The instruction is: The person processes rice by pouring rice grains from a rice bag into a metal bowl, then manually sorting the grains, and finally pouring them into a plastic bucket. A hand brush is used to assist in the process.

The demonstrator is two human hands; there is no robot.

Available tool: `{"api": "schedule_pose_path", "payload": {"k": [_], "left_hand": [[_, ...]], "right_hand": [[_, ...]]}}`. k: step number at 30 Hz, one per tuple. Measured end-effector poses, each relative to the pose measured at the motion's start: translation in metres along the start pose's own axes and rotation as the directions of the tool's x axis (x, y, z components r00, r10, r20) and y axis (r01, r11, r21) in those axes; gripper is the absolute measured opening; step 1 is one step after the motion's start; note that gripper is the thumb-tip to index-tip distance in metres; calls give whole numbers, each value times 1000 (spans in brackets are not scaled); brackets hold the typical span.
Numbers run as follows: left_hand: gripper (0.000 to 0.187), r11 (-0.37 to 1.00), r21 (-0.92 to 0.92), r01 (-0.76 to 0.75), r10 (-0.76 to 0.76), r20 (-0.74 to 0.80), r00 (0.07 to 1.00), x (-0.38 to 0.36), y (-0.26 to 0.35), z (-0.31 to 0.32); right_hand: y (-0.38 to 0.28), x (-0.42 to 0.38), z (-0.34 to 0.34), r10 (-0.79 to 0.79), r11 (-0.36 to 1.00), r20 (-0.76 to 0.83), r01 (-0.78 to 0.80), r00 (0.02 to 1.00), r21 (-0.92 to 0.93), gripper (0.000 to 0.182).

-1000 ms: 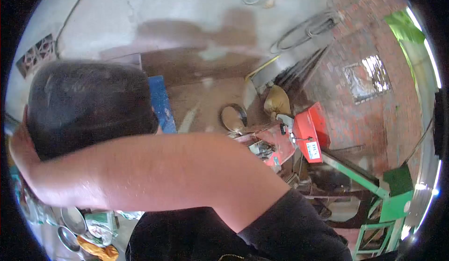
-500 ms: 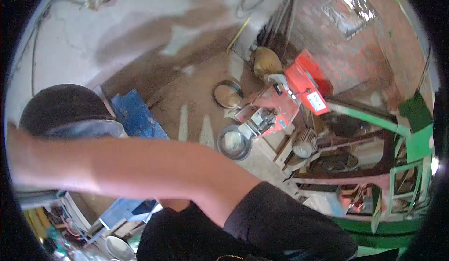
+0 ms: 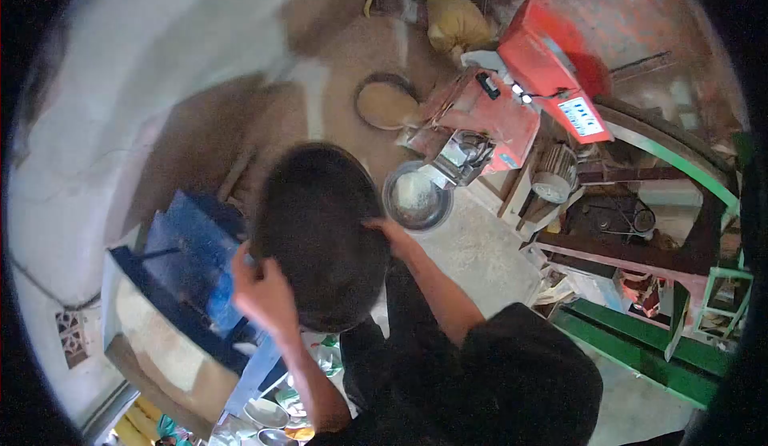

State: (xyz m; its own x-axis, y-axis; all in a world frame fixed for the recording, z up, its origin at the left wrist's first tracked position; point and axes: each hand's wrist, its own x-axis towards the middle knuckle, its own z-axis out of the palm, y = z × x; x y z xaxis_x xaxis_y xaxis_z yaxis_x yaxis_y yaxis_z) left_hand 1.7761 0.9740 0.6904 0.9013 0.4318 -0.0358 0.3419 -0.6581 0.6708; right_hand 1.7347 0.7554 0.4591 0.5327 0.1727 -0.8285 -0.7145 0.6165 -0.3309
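As basin [image 3: 320, 238] is held, long axis forward

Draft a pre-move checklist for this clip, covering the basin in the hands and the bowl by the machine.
1. Left hand on the basin: ok, at its left side.
2. Right hand on the basin: ok, at its right side.
3. Basin empty: cannot tell, its surface is too dark to read.
4. Bowl at the red machine's spout: ok.
5. Bowl empty: not ok, white material lies in it.
6. Basin clear of the bowl: cannot tell, their edges nearly meet in this view.
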Motion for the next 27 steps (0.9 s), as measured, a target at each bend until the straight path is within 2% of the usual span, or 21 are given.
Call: {"api": "schedule_pose_path", "payload": {"k": [1, 2, 4, 6, 7, 8, 9, 11, 13, 14, 15, 16, 17, 19, 20, 21, 22, 23, 24, 26, 27], "left_hand": [[35, 983, 178, 44, -72, 154, 985, 9, -6, 52], [33, 977, 194, -90, 54, 183, 982, 17, -54, 127], [31, 939, 328, -108, -27, 382, 924, 10, -84, 241], [32, 972, 234, -8, -108, 480, 870, -16, -127, 358], [34, 973, 207, -104, -17, 511, 859, -37, -182, 430], [34, 965, 224, -138, -34, 628, 778, -47, -171, 459], [34, 964, 239, -117, -63, 633, 771, -55, -191, 500], [40, 994, -59, 97, -17, 766, 642, -74, -236, 589], [47, 880, -82, 469, -221, 801, 556, -78, -280, 654], [47, 869, -68, 489, -241, 807, 539, -87, -298, 676], [48, 975, 48, 217, -198, 629, 752, -100, -316, 693], [49, 973, 225, -50, -55, 435, 899, -107, -331, 711], [49, 972, 233, -30, -78, 440, 894, -116, -364, 739], [48, 937, 120, -328, 102, 805, 585, -143, -436, 792], [46, 964, -136, 230, -35, 789, 613, -153, -435, 795], [46, 956, -140, 257, -49, 789, 612, -164, -443, 811], [44, 878, -227, 422, -24, 859, 512, -170, -462, 823], [43, 771, -280, 572, 17, 907, 421, -170, -477, 819], [39, 967, 162, 196, -217, 928, 302, -131, -425, 770], [39, 939, 27, 342, -193, 865, 464, -132, -451, 739], [48, 903, 82, 421, -311, 801, 512, -130, -443, 706]], "right_hand": [[26, 5, -45, 101, 986, -62, -92, 993, 136, 49], [51, 9, -91, 141, 972, -154, -108, 978, 208, 34], [89, 12, -158, 226, 956, -245, -165, 943, 244, 34], [131, 32, -228, 260, 940, -291, -173, 921, 293, 33], [148, 45, -262, 269, 936, -315, -170, 910, 307, 33], [162, 61, -294, 267, 938, -351, -159, 897, 307, 33], [175, 76, -329, 281, 939, -394, -167, 875, 299, 30], [191, 118, -396, 286, 952, -535, -170, 795, 255, 27], [197, 154, -450, 240, 967, -659, -113, 712, 230, 24], [199, 168, -467, 140, 960, -680, 69, 719, 271, 26], [198, 181, -479, 38, 919, -694, 248, 719, 307, 29], [189, 191, -487, 51, 925, -704, 233, 708, 301, 29], [178, 198, -490, -24, 903, -670, 303, 742, 304, 32], [171, 205, -499, -83, 889, -641, 348, 763, 299, 34], [169, 202, -506, -92, 902, -642, 337, 761, 271, 36], [160, 201, -511, -112, 914, -638, 330, 762, 234, 38], [151, 203, -503, -137, 860, -608, 398, 782, 319, 37], [148, 200, -505, -121, 873, -594, 370, 796, 318, 37], [150, 195, -503, -238, 907, -612, 397, 755, 138, 34], [146, 191, -481, -280, 914, -590, 398, 757, 76, 25], [131, 189, -472, -219, 906, -579, 383, 785, 177, 20]]}}
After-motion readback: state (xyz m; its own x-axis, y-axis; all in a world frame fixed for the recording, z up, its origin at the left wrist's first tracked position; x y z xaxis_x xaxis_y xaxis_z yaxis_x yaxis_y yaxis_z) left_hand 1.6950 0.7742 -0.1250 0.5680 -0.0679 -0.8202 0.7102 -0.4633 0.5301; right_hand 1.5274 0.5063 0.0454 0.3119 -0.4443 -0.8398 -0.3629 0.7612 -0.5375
